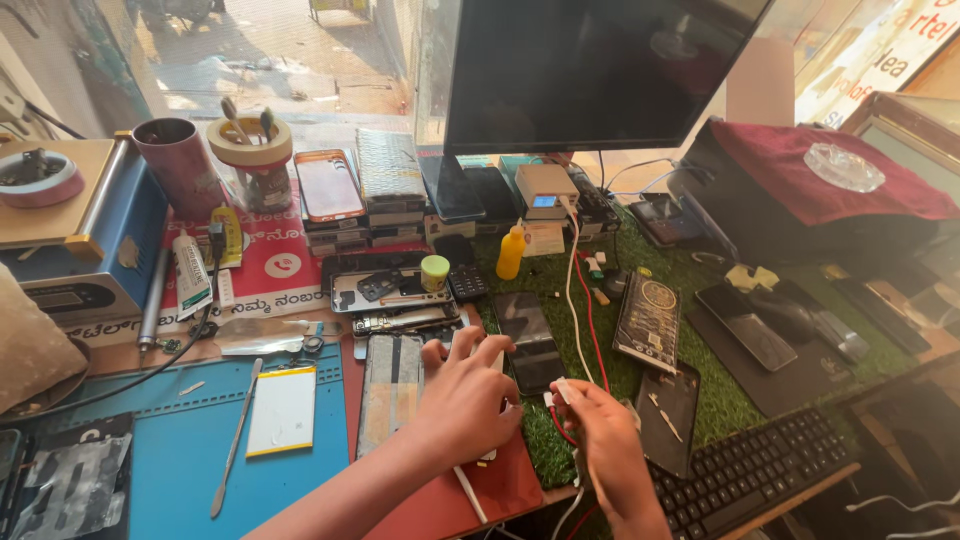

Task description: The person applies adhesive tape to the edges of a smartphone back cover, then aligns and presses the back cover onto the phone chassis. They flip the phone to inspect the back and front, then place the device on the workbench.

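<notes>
The right hand (610,450) pinches a small white connector (562,392) between thumb and fingertips, with red and white wires (578,300) running away from it. Just left of it, the left hand (465,395) rests palm down, fingers spread and gripping nothing, over the red mat (440,505) beside an opened phone (390,390). A dark phone (530,340) lies on the green turf (545,455) just past both hands. Right of the right hand sits a black keyboard (750,470). Farther off, a yellow bottle (511,253) and a dark monitor (590,70) stand on the worktop (110,350).
</notes>
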